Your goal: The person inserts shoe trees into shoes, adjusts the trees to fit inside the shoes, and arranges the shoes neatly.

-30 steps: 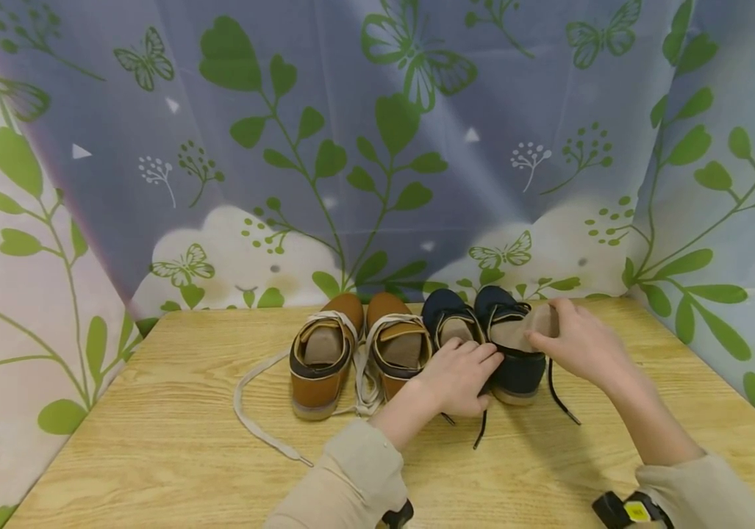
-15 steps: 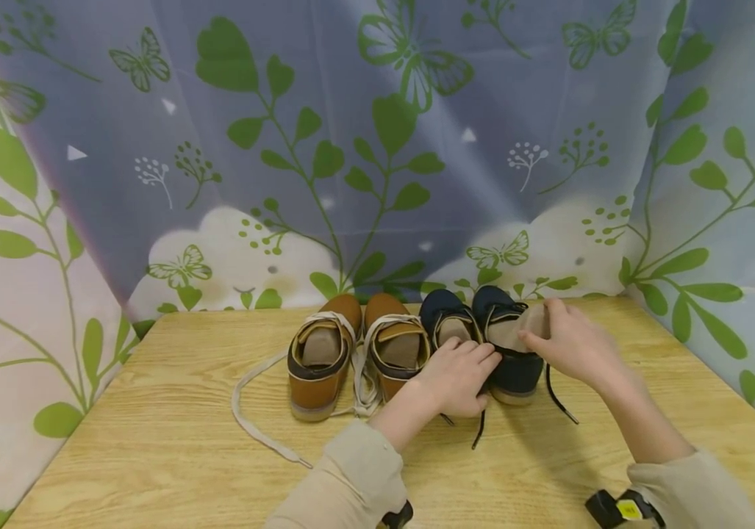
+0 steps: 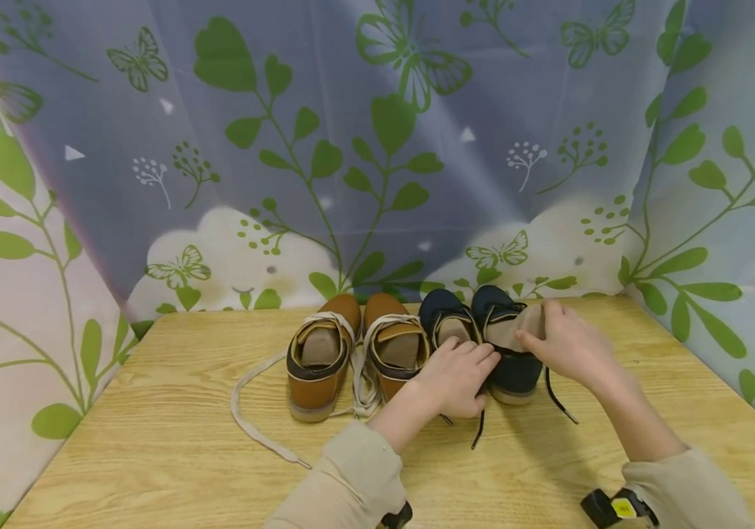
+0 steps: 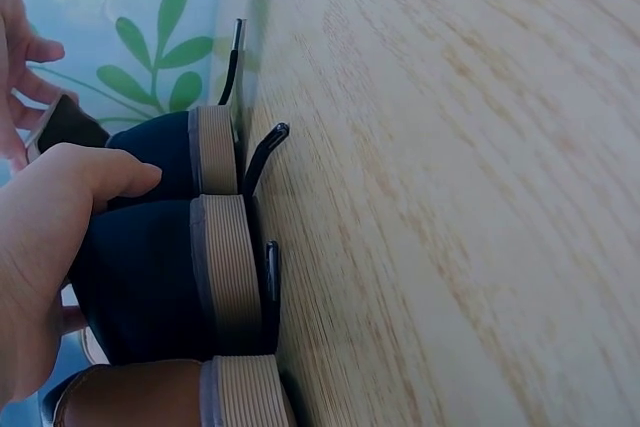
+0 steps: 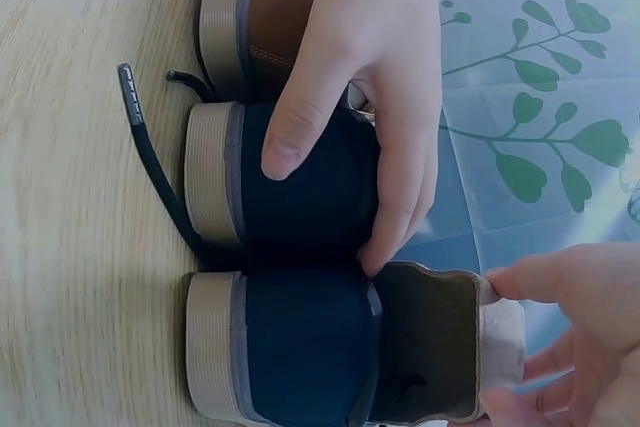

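In the head view a pair of navy shoes stands on the table at right of centre, toes away from me. My left hand (image 3: 459, 378) grips the heel of the left navy shoe (image 4: 140, 282), thumb against its back and fingers over the collar. The heel end of a beige insole (image 3: 531, 325) sticks up out of the right navy shoe (image 3: 516, 376). My right hand (image 3: 572, 342) pinches that raised end between thumb and fingers. The right wrist view shows the insole's dark underside (image 5: 425, 347). The left navy shoe's heel is mostly hidden behind my left hand in the head view.
Two brown shoes, a left one (image 3: 314, 389) and a right one (image 3: 395, 342), stand left of the navy pair. A loose beige lace (image 3: 251, 430) trails on the wooden table (image 3: 172, 441). Black lace ends (image 3: 562, 408) lie near the navy heels. A leaf-patterned curtain (image 3: 324, 184) hangs behind.
My right hand and forearm have shifted very slightly left, still pinching the insole. My left hand stays on the left navy shoe.
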The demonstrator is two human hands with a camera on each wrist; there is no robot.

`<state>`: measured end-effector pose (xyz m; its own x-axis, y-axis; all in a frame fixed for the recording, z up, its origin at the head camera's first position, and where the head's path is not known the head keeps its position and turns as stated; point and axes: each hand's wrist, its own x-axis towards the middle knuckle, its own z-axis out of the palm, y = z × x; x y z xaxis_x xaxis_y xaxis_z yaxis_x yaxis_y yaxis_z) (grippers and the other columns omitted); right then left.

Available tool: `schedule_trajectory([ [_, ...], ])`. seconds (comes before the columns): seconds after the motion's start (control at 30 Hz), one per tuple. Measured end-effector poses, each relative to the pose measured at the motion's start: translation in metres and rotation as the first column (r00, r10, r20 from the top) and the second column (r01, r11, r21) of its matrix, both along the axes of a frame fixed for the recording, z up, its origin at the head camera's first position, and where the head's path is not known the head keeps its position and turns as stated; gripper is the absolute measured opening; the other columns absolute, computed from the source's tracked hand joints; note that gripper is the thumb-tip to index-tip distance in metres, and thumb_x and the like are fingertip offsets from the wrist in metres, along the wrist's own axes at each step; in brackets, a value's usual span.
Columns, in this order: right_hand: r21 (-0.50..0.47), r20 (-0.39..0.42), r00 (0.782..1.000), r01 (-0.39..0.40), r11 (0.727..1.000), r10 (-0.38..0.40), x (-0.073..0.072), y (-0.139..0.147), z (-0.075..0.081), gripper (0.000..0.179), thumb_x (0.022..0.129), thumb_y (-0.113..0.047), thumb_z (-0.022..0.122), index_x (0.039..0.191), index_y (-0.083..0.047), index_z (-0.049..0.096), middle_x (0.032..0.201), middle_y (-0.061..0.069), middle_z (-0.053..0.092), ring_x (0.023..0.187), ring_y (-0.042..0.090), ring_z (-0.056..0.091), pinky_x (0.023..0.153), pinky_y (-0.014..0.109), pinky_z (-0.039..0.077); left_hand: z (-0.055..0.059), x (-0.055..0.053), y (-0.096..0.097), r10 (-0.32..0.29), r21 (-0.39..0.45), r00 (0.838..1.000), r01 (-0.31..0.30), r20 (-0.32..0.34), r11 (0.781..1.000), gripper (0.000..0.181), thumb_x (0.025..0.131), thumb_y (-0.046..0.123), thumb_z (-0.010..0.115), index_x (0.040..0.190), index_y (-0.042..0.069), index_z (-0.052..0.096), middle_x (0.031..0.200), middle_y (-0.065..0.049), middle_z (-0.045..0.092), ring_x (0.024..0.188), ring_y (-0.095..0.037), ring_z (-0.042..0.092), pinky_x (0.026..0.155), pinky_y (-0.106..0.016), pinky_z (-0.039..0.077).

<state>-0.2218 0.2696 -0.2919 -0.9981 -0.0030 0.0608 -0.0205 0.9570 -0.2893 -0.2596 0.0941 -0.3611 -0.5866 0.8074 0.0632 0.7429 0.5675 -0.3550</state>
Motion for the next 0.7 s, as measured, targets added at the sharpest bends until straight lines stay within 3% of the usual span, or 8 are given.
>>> schedule_trajectory([
  [0.4, -0.003, -0.01, 1.0, 0.026, 1.0, -0.026, -0.0019, -0.0023, -0.0023, 0.078, 0.091, -0.045, 0.053, 0.138, 0.012, 0.026, 0.127, 0.041, 0.036, 0.106, 0.053, 0.045, 0.073, 0.058, 0.043, 0.0003, -0.0004, 0.0002, 0.001, 0.004, 1.0, -0.001, -0.005, 1.0, 0.065, 0.089, 0.052, 0.049, 0.144, 0.023, 0.034, 0.143, 0.007, 0.035, 0.127, -0.011, 0.036, 0.102, -0.031, 0.028],
  [0.7, -0.009, -0.076, 0.997, 0.019, 1.0, -0.02, -0.0047, -0.0027, -0.0083, 0.078, 0.088, -0.042, 0.058, 0.133, 0.015, 0.029, 0.117, 0.04, 0.045, 0.093, 0.049, 0.054, 0.063, 0.05, 0.046, 0.0011, -0.0007, 0.0004, 0.01, -0.007, 1.0, -0.01, 0.016, 1.0, 0.064, 0.09, 0.053, 0.048, 0.145, 0.024, 0.032, 0.145, 0.008, 0.033, 0.129, -0.011, 0.034, 0.104, -0.031, 0.026],
])
